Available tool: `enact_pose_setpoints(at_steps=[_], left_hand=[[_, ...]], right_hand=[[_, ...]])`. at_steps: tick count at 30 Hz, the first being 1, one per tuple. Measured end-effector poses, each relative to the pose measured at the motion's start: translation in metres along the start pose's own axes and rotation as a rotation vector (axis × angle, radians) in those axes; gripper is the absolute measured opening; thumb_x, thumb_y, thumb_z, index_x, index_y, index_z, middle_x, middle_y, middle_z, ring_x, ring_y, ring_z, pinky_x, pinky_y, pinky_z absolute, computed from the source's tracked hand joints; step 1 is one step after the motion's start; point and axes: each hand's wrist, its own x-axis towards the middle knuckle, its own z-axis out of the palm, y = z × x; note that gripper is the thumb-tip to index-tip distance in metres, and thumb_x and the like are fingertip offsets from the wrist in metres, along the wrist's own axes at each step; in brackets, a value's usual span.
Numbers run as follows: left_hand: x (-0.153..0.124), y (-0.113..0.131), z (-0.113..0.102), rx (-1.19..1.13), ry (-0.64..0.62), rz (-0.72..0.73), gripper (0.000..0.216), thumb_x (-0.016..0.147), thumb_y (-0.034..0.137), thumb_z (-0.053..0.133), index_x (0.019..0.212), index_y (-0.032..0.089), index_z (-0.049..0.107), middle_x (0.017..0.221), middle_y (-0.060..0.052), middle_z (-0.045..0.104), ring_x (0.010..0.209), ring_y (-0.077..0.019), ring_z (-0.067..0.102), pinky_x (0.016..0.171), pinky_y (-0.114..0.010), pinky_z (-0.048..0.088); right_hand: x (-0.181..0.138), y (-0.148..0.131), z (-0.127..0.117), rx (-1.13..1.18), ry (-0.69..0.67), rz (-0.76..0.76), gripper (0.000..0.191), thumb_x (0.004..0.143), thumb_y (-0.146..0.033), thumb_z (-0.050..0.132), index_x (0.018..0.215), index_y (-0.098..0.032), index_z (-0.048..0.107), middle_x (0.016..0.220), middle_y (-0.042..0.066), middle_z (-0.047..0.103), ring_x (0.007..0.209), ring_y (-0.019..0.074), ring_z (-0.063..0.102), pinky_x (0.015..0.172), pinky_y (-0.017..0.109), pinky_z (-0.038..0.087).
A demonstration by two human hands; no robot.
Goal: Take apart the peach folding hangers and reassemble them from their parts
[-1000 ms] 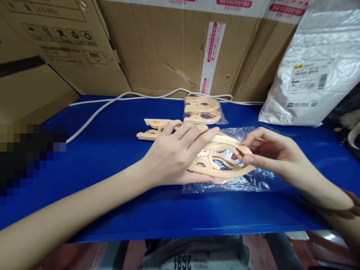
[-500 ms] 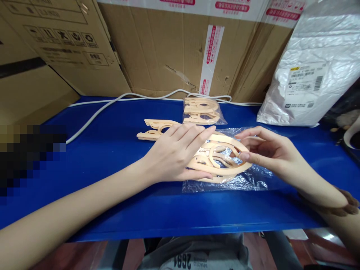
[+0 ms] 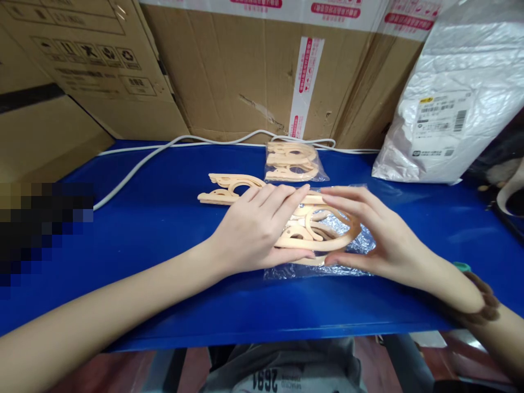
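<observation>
A beige folding hanger (image 3: 333, 243) lies folded on top of similar beige pieces and a clear plastic bag (image 3: 282, 273). My left hand (image 3: 256, 229) is laid across its left part, fingers along the far side and thumb along the near side. Around the rounded right end curves my right hand (image 3: 380, 234), with fingertips at the far edge and thumb at the near edge. More folded beige hangers (image 3: 219, 195) stick out to the left beyond my left hand. My left palm hides the middle of the stack.
Behind the hands, a clear bag of beige hangers (image 3: 292, 164) lies on the blue table (image 3: 164, 295). A white cable (image 3: 139, 169) runs along the back, before cardboard boxes (image 3: 237, 82). A white mailing bag (image 3: 442, 109) stands at the back right.
My right hand has moved left from pinching the hanger's right tip to spanning its rounded end. My left hand stays over the hanger, shifted very slightly.
</observation>
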Motion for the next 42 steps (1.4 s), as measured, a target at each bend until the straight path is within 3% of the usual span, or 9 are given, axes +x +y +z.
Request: enact_pose_setpoints(at_steps=[7,9,11,15,18,21,26,31,42], left_hand=[[0.002,0.010,0.002,-0.061,-0.028,-0.036,0.091,0.087,0.074,0.047,0.141,0.001,0.047,0.131,-0.022,0.060,0.118,-0.0337,0.057,0.101,-0.042,0.041],[0.002,0.008,0.003,-0.070,-0.049,-0.064,0.095,0.086,0.075,0.048,0.146,0.002,0.040,0.141,-0.023,0.052,0.128,-0.0360,0.049,0.107,-0.044,0.037],[0.002,0.003,0.003,-0.058,-0.062,-0.089,0.082,0.091,0.064,0.049,0.146,0.003,0.039,0.145,-0.023,0.048,0.131,-0.0355,0.046,0.108,-0.045,0.037],[0.001,-0.010,0.004,0.003,-0.133,-0.112,0.038,0.099,0.035,0.044,0.118,0.008,0.064,0.116,-0.015,0.068,0.106,-0.0296,0.063,0.089,-0.041,0.048],[-0.001,-0.016,0.005,0.043,-0.181,-0.092,0.032,0.098,0.027,0.044,0.086,0.012,0.070,0.086,-0.010,0.071,0.091,-0.0280,0.066,0.077,-0.039,0.050],[-0.003,-0.018,0.006,0.064,-0.190,-0.077,0.032,0.095,0.024,0.046,0.076,0.013,0.070,0.078,-0.009,0.070,0.087,-0.0274,0.066,0.074,-0.039,0.050],[-0.004,-0.017,0.004,0.050,-0.207,-0.080,0.036,0.096,0.028,0.047,0.075,0.014,0.073,0.075,-0.007,0.072,0.084,-0.0259,0.066,0.073,-0.039,0.049],[-0.004,-0.016,0.003,0.045,-0.210,-0.083,0.040,0.098,0.030,0.045,0.074,0.014,0.073,0.074,-0.006,0.072,0.080,-0.0247,0.066,0.070,-0.038,0.048],[-0.005,-0.014,-0.001,0.044,-0.244,-0.190,0.039,0.096,0.029,0.045,0.068,0.016,0.069,0.071,-0.006,0.069,0.076,-0.0228,0.065,0.059,-0.033,0.040]], right_hand=[[-0.001,-0.008,-0.001,-0.178,-0.019,-0.021,0.069,0.084,-0.034,0.071,0.145,-0.025,0.041,0.137,0.011,0.055,0.123,0.0302,0.054,0.099,0.047,0.050],[-0.002,-0.001,-0.009,-0.216,-0.005,0.033,0.066,0.082,-0.034,0.071,0.142,-0.026,0.044,0.134,0.011,0.057,0.118,0.0313,0.057,0.097,0.049,0.051],[-0.007,0.015,-0.023,-0.215,0.023,0.139,0.065,0.080,-0.038,0.072,0.139,-0.027,0.046,0.131,0.010,0.059,0.115,0.0327,0.059,0.096,0.051,0.052],[-0.027,0.063,-0.064,-0.144,0.018,0.391,0.068,0.074,-0.059,0.072,0.131,-0.028,0.052,0.127,0.012,0.063,0.111,0.0357,0.063,0.089,0.050,0.056],[-0.043,0.091,-0.089,-0.135,-0.066,0.540,0.068,0.068,-0.064,0.074,0.125,-0.033,0.055,0.123,0.011,0.066,0.109,0.0348,0.065,0.083,0.046,0.058],[-0.051,0.099,-0.097,-0.064,-0.172,0.567,0.067,0.063,-0.060,0.078,0.122,-0.036,0.056,0.121,0.010,0.067,0.109,0.0341,0.066,0.081,0.044,0.060],[-0.042,0.084,-0.082,0.040,-0.286,0.545,0.062,0.063,-0.054,0.080,0.117,-0.033,0.058,0.124,0.009,0.065,0.112,0.0344,0.064,0.082,0.042,0.061],[-0.033,0.076,-0.072,0.027,-0.265,0.507,0.062,0.066,-0.056,0.079,0.118,-0.029,0.058,0.123,0.009,0.066,0.114,0.0346,0.062,0.097,0.045,0.053],[-0.017,0.072,-0.018,-0.053,-0.244,0.399,0.069,0.071,-0.061,0.074,0.124,-0.021,0.056,0.122,0.012,0.066,0.105,0.0347,0.064,0.086,0.046,0.053]])
